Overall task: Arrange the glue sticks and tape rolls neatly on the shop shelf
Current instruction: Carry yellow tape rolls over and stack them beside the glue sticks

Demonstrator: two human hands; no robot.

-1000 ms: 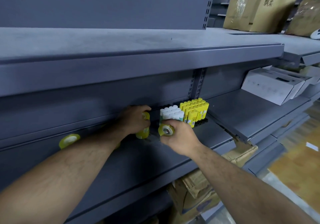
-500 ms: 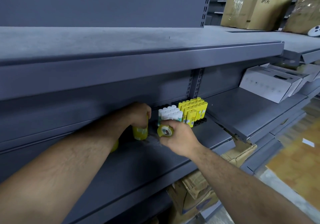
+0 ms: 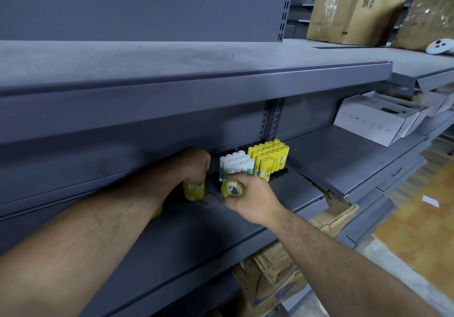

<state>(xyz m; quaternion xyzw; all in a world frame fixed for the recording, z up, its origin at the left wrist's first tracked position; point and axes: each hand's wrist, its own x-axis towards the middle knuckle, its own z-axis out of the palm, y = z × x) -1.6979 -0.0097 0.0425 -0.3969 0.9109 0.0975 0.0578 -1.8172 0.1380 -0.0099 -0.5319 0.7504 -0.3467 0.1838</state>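
On the grey middle shelf [image 3: 245, 221] stand a block of white glue sticks [image 3: 237, 163] and, to its right, a block of yellow glue sticks [image 3: 269, 154], both upright against the back. My left hand [image 3: 194, 163] grips the top of a yellowish stack of tape rolls [image 3: 194, 189] that stands on the shelf left of the white sticks. My right hand [image 3: 250, 194] pinches a single yellowish tape roll [image 3: 233, 189] on edge, just in front of the white sticks. Another tape roll [image 3: 157, 210] peeks out under my left forearm.
The shelf above [image 3: 196, 88] overhangs the working space closely. White boxes [image 3: 375, 122] sit on the neighbouring shelf to the right. Cardboard cartons [image 3: 353, 10] stand on the top shelf, and crumpled cartons [image 3: 275, 270] lie below.
My left hand has turned the tape stack upright and set it down on the shelf. The loose roll at the far left is now hidden by my forearm. My right hand has barely moved.
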